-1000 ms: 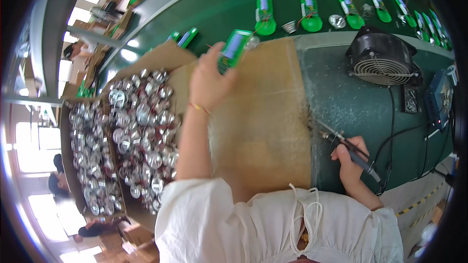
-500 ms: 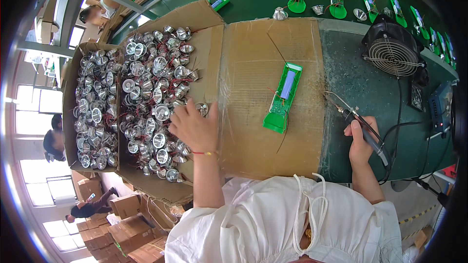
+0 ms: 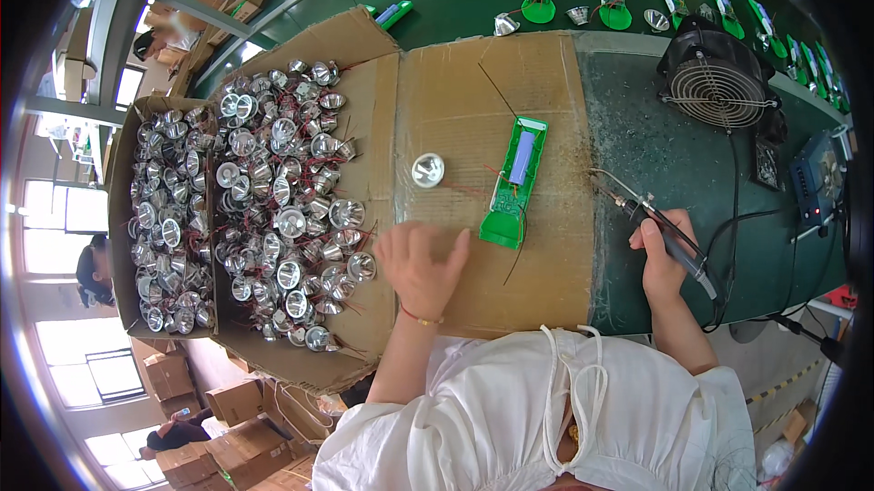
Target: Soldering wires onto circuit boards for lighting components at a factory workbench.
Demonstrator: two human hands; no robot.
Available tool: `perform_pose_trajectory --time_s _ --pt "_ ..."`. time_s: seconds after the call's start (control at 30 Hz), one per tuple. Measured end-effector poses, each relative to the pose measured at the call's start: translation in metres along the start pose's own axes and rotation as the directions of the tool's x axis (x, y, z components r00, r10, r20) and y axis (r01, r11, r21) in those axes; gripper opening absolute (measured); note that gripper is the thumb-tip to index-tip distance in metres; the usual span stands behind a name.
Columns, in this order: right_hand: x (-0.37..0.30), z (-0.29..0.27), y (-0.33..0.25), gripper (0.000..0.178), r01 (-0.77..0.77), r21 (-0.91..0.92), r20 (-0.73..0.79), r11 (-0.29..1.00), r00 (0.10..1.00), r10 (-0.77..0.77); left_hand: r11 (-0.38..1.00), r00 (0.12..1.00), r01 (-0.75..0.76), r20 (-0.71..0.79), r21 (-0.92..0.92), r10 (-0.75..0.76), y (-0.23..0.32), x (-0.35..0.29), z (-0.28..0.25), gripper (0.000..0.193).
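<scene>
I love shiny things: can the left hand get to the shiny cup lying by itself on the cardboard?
Probably yes. The left hand looks open and near the shiny cup, and nothing seems to stand between them on the cardboard; the green case lies off to the right.

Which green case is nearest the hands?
The case on the cardboard, beyond and between the left hand and right hand; the other cases lie farther off.
</scene>
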State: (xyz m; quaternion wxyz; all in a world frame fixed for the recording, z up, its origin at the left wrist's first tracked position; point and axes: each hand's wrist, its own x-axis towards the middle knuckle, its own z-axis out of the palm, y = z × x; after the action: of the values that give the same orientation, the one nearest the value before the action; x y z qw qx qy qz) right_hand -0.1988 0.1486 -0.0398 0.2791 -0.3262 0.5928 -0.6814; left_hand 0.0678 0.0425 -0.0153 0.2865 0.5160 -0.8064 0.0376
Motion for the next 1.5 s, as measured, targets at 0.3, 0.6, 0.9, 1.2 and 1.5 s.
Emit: perform_pose_trajectory --time_s 0.3,0.6,0.9,1.2,1.5 --pt "-0.001 -0.001 0.001 0.011 -0.018 -0.011 -0.006 1.0 1.0 0.018 0.93 0.935 -0.353 0.084 0.1 0.345 0.006 0.066 0.024 0.024" --pt "-0.01 0.004 -0.013 0.011 -0.017 0.072 0.069 0.997 0.998 0.012 0.922 0.975 0.116 0.221 -0.37 -0.034 0.016 0.052 0.008 0.002" --pt "-0.022 0.037 -0.017 0.018 0.022 -0.003 0.331 1.0 0.943 -0.02 0.711 0.871 0.427 0.465 -0.558 -0.158 0.026 0.029 -0.002 0.01" --pt "-0.02 0.05 -0.019 0.015 -0.031 -0.093 0.316 0.995 0.947 0.059 0.799 0.913 0.316 0.393 -0.512 -0.109 0.028 0.028 0.017 0.01" --pt "-0.018 0.054 -0.017 0.015 -0.082 -0.069 0.319 0.994 0.943 0.1 0.801 0.909 0.324 0.4 -0.503 -0.117 0.031 0.032 0.016 0.01"
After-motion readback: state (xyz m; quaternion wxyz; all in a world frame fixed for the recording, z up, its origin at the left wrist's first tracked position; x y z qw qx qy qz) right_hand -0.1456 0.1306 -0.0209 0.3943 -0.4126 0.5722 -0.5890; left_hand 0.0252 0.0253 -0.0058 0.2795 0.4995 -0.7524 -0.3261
